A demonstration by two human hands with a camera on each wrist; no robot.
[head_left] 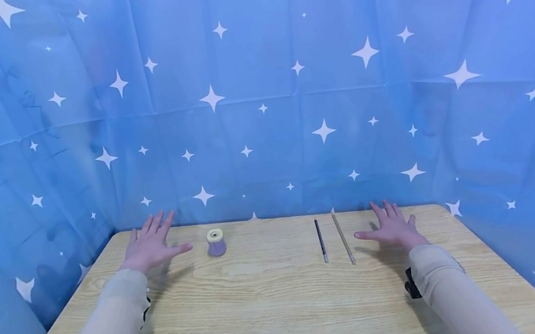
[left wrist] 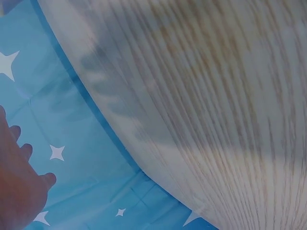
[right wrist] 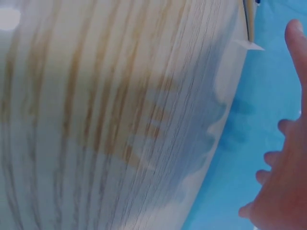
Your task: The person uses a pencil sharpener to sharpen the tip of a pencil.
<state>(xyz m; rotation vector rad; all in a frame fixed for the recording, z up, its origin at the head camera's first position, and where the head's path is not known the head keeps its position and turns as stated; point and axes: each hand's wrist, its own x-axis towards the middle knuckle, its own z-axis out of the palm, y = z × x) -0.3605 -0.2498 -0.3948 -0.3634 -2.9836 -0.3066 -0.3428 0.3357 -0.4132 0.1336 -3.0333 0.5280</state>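
Note:
My left hand is spread over the far left of the table, fingers straight and holding nothing. Just right of its thumb stands a small pencil sharpener-like item, purple below with a cream top that has a dark hole. My right hand is spread over the far right side, also holding nothing. Left of its thumb lie two pencils: a dark one and a natural-wood one, their eraser ends towards me. In the wrist views, part of the left hand and of the right hand shows at the frame edge.
The wood-grain table ends at a blue curtain with white stars, which hangs behind it and along both sides. A black device sits at the right wrist. Both hands cast shadows on the tabletop.

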